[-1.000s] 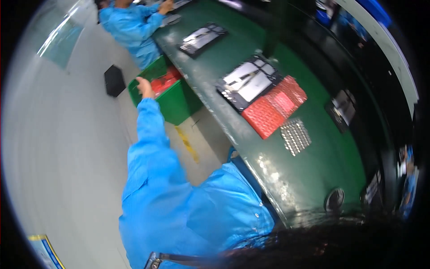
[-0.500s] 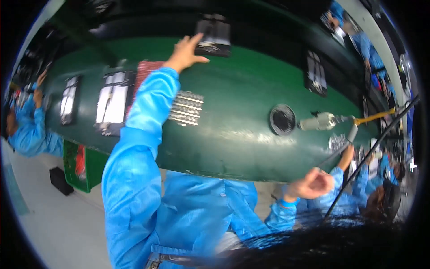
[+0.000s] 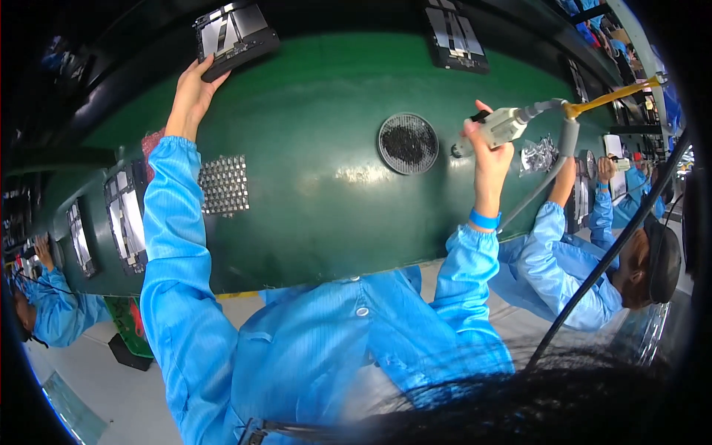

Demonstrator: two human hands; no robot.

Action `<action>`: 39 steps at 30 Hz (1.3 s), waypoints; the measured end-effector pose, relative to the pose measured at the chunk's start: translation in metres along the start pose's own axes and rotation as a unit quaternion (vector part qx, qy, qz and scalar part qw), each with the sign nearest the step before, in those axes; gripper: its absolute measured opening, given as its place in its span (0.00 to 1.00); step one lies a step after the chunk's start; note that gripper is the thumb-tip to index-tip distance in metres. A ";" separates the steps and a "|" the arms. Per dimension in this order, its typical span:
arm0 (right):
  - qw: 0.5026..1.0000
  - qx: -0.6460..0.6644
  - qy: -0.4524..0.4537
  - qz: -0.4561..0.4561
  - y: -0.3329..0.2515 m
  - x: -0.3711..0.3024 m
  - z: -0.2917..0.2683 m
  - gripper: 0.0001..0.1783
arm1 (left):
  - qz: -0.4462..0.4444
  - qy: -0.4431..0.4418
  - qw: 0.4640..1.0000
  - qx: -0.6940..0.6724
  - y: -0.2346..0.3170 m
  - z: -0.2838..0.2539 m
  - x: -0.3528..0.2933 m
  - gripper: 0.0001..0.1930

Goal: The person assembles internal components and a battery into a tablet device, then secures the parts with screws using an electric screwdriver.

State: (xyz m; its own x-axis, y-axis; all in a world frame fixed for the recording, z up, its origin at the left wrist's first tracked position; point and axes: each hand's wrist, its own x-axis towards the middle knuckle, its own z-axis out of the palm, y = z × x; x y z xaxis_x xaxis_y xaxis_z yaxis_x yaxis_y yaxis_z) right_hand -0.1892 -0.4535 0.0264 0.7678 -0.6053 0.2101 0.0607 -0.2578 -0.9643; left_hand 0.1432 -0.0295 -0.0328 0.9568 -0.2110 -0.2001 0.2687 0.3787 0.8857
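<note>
My left hand (image 3: 194,96) is reached far forward, its fingers closed on the near corner of a black electronic unit (image 3: 252,46) with silvery plates on its face. That unit sits tilted at the far left edge of the green bench. At the right, my right hand (image 3: 491,159) is closed around a pale electric screwdriver (image 3: 503,129), whose tip points left. Just left of the tip is a round dish (image 3: 408,172) of small black screws. Near my left forearm lies a grid of small metal parts (image 3: 225,184).
Similar units (image 3: 124,215) lie at the left, and another (image 3: 456,37) at the far side. A grey cable (image 3: 567,141) and a yellow hose (image 3: 615,95) run by the screwdriver. A clear bag (image 3: 538,156) lies near a co-worker's arm (image 3: 549,222) at the right.
My left hand, open beside the far unit before, now grips a unit farther left in the view. My right hand has risen from the bench edge and taken hold of the screwdriver. The view has shifted.
</note>
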 end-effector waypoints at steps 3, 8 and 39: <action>0.997 0.042 0.020 -0.055 0.005 0.004 -0.022 0.17 | 0.003 -0.001 1.000 0.002 -0.001 0.016 -0.045 0.16; 0.992 0.112 0.040 -0.027 -0.013 0.014 -0.028 0.16 | 0.009 -0.003 0.992 0.126 -0.017 0.075 -0.211 0.36; 0.977 0.112 0.129 -0.126 0.038 0.022 -0.015 0.19 | 0.224 -0.366 0.739 0.520 -0.132 0.256 -0.189 0.63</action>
State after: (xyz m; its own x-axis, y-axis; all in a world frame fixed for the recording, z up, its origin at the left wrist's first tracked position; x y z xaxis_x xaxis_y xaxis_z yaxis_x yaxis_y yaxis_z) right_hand -0.1797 -0.4879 -0.0030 0.5255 -0.7216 0.4508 0.3871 -0.2690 -0.8819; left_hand -0.1019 -0.2707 -0.0049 0.5048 -0.8493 0.1543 -0.6518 -0.2579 0.7132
